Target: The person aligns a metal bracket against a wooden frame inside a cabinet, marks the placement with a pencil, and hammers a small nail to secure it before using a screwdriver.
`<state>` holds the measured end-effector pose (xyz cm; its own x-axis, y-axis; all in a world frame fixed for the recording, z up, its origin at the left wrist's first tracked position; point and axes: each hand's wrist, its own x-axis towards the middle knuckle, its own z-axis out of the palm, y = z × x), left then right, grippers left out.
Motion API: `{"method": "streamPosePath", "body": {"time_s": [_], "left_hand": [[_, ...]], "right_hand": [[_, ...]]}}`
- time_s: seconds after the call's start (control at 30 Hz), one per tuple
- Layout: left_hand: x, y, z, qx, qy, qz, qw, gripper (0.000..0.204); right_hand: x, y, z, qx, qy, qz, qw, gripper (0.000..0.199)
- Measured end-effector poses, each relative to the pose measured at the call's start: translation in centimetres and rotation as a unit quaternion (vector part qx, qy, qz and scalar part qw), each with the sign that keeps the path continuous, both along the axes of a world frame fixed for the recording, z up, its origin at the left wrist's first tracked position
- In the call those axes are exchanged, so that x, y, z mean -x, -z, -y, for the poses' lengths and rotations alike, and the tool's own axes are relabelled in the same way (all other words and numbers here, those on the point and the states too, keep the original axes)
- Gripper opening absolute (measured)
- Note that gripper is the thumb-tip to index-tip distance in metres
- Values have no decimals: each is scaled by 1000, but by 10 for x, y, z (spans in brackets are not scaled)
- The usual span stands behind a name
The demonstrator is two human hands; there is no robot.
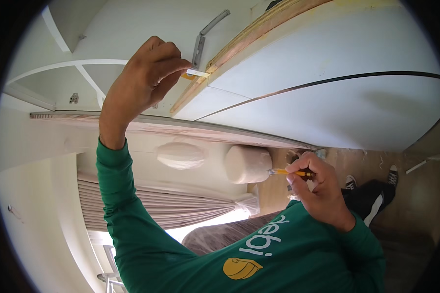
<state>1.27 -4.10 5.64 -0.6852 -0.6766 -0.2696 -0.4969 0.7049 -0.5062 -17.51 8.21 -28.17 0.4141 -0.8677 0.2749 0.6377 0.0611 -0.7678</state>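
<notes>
My left hand (pixel 149 73) is raised at the open cabinet, thumb and fingers pinched together. At its fingertips is a short white strip (pixel 198 73), whose far end meets the raw wooden edge (pixel 239 40) of a white panel. A small yellow patch shows under the strip; I cannot make out what it is. Just beyond the fingertips, a jointed metal stay (pixel 199 49) stands out. Lower and to the right, my right hand (pixel 318 188) is closed round a slim yellow-handled tool (pixel 281 171). Its silvery tip points left, away from the panel; its exact kind is unclear.
The large white panel (pixel 327 63) fills the upper right, with a dark seam across it. White cabinet compartments (pixel 83 73) lie at upper left. Below are a wrapped round stool (pixel 248 163), a beige curtain (pixel 156 202) and wooden floor. A person's shoes (pixel 392 176) show at right.
</notes>
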Motion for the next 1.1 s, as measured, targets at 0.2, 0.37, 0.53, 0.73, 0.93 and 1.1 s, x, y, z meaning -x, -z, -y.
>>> {"method": "streamPosePath", "body": {"time_s": [0.2,0.37,0.53,0.73,0.93,1.1], "left_hand": [[-3,-2,1,-11,10,8,1000,20],[1,-3,0,-7,-11,22,1000,18],[-2,-6,3,-16,-34,22,999,16],[-2,-6,4,-10,-29,32,999,14],[-4,-4,3,1,-15,36,999,14],[-1,-8,3,-10,-3,21,1000,13]], "right_hand": [[-3,-5,-10,-24,29,-12,999,10],[-1,-7,-10,15,84,-32,996,10],[1,-10,-17,37,110,-25,993,9],[1,-13,-21,23,128,-27,991,8],[1,-13,-22,39,143,-25,989,8],[1,-15,-21,41,137,-30,989,8]]}}
